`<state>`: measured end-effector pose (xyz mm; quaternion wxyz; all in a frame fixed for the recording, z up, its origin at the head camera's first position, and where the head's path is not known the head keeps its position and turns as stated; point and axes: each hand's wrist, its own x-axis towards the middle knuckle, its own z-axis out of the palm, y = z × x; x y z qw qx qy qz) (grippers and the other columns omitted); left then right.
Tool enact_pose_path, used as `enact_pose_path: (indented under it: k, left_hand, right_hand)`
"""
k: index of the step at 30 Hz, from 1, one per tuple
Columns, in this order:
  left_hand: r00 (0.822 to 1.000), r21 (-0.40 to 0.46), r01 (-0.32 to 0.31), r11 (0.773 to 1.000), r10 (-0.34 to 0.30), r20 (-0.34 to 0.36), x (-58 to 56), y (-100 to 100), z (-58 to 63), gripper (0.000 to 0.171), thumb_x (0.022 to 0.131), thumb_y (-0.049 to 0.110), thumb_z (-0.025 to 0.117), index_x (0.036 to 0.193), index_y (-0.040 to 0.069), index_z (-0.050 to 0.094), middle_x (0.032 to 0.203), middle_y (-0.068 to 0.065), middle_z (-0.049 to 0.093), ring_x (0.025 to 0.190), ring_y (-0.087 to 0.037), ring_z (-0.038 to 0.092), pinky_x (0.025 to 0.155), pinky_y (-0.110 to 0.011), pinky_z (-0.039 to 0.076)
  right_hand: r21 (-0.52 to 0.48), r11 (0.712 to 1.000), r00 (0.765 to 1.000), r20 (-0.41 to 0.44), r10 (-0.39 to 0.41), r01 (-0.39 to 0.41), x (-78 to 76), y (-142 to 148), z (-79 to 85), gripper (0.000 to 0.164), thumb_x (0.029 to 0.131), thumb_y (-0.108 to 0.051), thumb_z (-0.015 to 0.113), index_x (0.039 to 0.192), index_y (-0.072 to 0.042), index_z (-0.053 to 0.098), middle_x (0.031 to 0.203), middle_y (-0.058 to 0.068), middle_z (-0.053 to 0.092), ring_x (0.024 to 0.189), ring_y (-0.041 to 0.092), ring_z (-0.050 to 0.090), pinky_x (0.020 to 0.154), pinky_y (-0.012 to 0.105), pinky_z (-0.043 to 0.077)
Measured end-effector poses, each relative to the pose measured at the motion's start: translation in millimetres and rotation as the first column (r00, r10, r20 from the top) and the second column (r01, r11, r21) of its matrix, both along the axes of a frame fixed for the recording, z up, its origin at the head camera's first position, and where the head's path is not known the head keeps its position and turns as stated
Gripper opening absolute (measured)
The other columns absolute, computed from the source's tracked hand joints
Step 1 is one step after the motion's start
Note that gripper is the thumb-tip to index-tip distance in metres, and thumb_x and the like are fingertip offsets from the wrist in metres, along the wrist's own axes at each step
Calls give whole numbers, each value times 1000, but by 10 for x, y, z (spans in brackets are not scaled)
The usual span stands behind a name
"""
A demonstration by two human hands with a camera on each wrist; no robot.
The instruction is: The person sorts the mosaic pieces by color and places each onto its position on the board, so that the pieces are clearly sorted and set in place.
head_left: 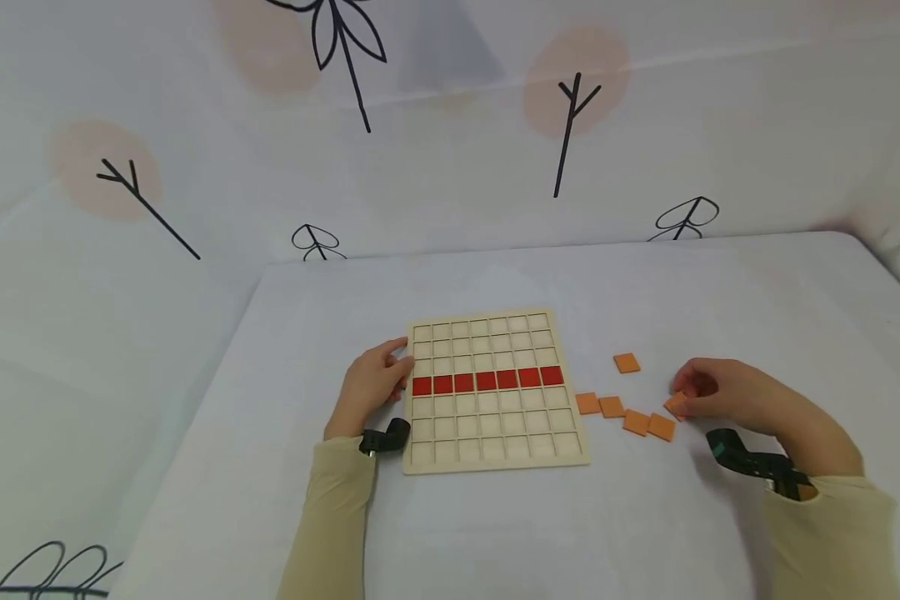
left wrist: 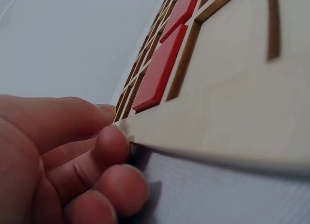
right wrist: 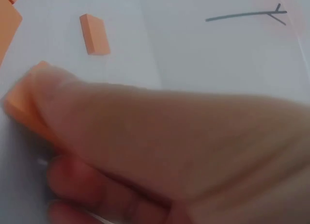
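A pale wooden grid board [head_left: 495,469] lies on the white-covered table, with a row of red square tiles [head_left: 485,381] across its middle. My left hand [head_left: 369,385] holds the board's left edge; in the left wrist view its thumb and a fingertip meet at that edge, the other fingers curled below. Right of the board, my right hand [head_left: 742,396] pinches an orange square tile [right wrist: 22,100] between thumb and fingers, tilted in the right wrist view. Part of this tile is hidden by the thumb.
Several loose orange tiles [head_left: 635,422] lie in an uneven row between the board and the right hand. One more orange tile [head_left: 627,362] sits farther back. Behind the table hangs a pale cloth [head_left: 450,183] with plant drawings.
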<state>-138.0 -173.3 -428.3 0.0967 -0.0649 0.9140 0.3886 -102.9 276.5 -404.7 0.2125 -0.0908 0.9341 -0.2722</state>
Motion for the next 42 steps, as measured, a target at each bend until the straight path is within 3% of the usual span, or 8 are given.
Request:
enact_pose_path:
  k: [4, 13, 19, 25, 33, 37, 42]
  left_hand:
    - [1000, -7, 6, 1000, -6, -22, 6, 3, 1, 45, 87, 35, 54, 130, 27, 46, 66, -2, 58, 49, -18, 54, 50, -29, 43]
    - [1000, -10, 5, 1000, -5, 9, -4, 14, 33, 46, 87, 35, 54, 131, 25, 45, 66, -3, 58, 49, -17, 54, 51, -28, 42]
    - [1000, -13, 1, 1000, 0, 8, 0, 14, 39, 45, 87, 35, 54, 131, 25, 45, 66, -3, 58, 50, -17, 54, 52, -29, 42]
    - [1000, -16, 1, 1000, -1, 5, 3, 12, 16, 45, 87, 35, 54, 130, 26, 46, 66, -2, 57, 49, -18, 54, 51, -28, 42]
    - [1000, -10, -1, 1000, 1, 13, 5, 8, 16, 46, 87, 36, 54, 131, 26, 45, 67, -3, 57, 50, -17, 53, 50, -28, 42]
    - [1000, -19, 3, 1000, -3, 5, -10, 3, 7, 46, 87, 36, 54, 131, 26, 45, 66, -2, 57, 50, -17, 53, 51, -28, 42]
    - [1000, -28, 20, 999, -20, 0, -24, -3, 2, 47, 87, 36, 53, 132, 25, 44, 65, -2, 57, 50, -17, 54, 51, -29, 42]
  right_hand:
    - [12, 1000, 999, -33, -13, 13, -11, -6, 2, 46, 78, -48, 62, 102, -9, 57, 83, 1, 54, 80, 19, 48, 65, 31, 39]
    - [-44, 982, 976, -111, -185, 182, -54, -140, 55, 59, 83, -56, 49, 116, -7, 47, 70, 3, 52, 71, 21, 47, 56, 30, 35]
    - [-107, 962, 945, -189, -266, 249, -85, -312, 19, 53, 84, -54, 49, 114, -11, 48, 72, 5, 55, 69, 23, 49, 54, 32, 38]
    - [-186, 955, 940, -210, -267, 230, -82, -496, -34, 45, 89, -48, 45, 117, -13, 49, 74, 7, 55, 68, 22, 50, 55, 30, 41]
    - [-246, 953, 951, -208, -228, 175, -86, -750, -39, 29, 92, -23, 43, 119, -13, 48, 80, 7, 55, 67, 20, 52, 57, 30, 43]
    - [-282, 948, 960, -188, -206, 148, -99, -868, -52, 30, 92, -21, 43, 120, -12, 45, 82, 8, 54, 67, 20, 52, 57, 30, 44]
    - [-356, 921, 962, -152, -225, 159, -70, -1039, -56, 28, 91, -25, 47, 118, -15, 45, 87, 8, 55, 68, 21, 54, 56, 30, 46]
